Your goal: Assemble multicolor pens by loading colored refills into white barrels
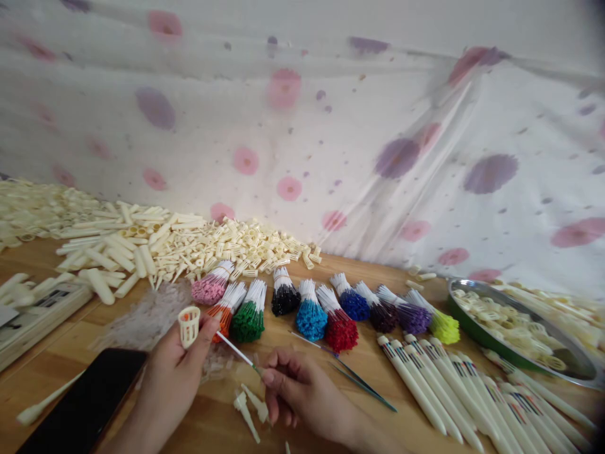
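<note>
My left hand (172,372) is closed around a cream slotted pen piece (189,328), its round open end facing up and a bit of orange showing inside. A thin white pen refill (237,351) with a green end is pinched in my right hand (300,384). The refill slants up to the left, its white end at my left fingertips; whether they touch cannot be made out. Just behind my hands lie the orange refill bundle (231,299) and the green refill bundle (250,312). Small cream plastic pieces (246,413) lie beside my right fingers.
More coloured refill bundles (309,312) run across the table. Tweezers (366,384) and cream multicolour pens (425,378) lie right, before a green-sided metal tray (472,331) of slotted pieces. A black phone (87,397) lies left. Cream parts (227,243) are heaped behind.
</note>
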Tool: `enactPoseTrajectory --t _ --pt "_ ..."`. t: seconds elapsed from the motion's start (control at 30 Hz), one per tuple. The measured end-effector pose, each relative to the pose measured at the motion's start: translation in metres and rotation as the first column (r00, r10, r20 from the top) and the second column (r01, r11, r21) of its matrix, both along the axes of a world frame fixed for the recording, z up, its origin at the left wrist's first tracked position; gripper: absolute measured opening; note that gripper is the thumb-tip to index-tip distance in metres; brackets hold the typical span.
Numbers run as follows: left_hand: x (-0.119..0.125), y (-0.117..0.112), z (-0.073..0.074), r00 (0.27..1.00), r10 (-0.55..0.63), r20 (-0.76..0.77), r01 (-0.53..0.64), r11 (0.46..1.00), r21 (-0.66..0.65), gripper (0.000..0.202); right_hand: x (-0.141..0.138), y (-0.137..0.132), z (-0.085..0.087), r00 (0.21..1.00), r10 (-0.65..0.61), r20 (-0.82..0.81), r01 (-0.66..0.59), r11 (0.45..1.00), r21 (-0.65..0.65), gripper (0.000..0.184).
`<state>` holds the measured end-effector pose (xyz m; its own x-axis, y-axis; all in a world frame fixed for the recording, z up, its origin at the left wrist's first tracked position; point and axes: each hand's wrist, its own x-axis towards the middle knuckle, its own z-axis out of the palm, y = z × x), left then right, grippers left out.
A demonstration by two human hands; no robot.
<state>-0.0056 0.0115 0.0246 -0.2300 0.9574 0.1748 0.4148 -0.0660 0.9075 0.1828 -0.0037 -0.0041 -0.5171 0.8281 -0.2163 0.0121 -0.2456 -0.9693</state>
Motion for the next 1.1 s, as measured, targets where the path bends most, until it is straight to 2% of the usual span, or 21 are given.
enactPoseTrajectory --t 0.13,0.2,0.33,0.43,0.5,0.63,0.77,1.1 --pt "-0.002 0.0 -0.006 0.981 -0.079 -0.177 0.093 0.993 0.069 0.025 0.019 0.006 0.014 0.969 -0.146 0.201 0.092 0.963 0.253 0.045" --pt "-0.001 -0.001 -0.007 0.949 -0.157 -0.273 0.187 0.979 0.086 0.023 0.036 0.01 0.027 0.947 -0.163 0.278 0.078 0.953 0.294 0.04" --pt "0.002 -0.006 -0.009 0.863 -0.291 -0.413 0.37 0.921 0.124 0.022 0.065 0.014 0.053 0.957 -0.103 0.27 0.066 0.987 0.143 0.035" --pt "0.003 -0.009 -0.013 0.801 -0.314 -0.51 0.458 0.869 0.184 0.028 0.075 0.011 0.066 0.978 -0.024 0.208 0.016 0.999 0.038 0.035" --pt "0.003 -0.01 -0.015 0.786 -0.316 -0.532 0.477 0.857 0.195 0.031 0.077 0.008 0.07 0.985 0.047 0.164 -0.043 0.999 -0.024 0.033" --pt "0.004 -0.01 -0.016 0.805 -0.284 -0.522 0.457 0.856 0.24 0.033 0.08 0.006 0.071 0.987 0.127 0.1 -0.115 0.987 -0.117 0.032" --pt "0.005 -0.011 -0.015 0.796 -0.282 -0.536 0.473 0.842 0.258 0.037 0.08 0.009 0.067 0.985 0.167 0.046 -0.158 0.975 -0.157 0.031" --pt "0.002 -0.011 -0.018 0.701 -0.384 -0.6 0.613 0.755 0.233 0.04 0.07 0.012 0.052 0.973 0.23 -0.028 -0.23 0.946 -0.228 0.03"
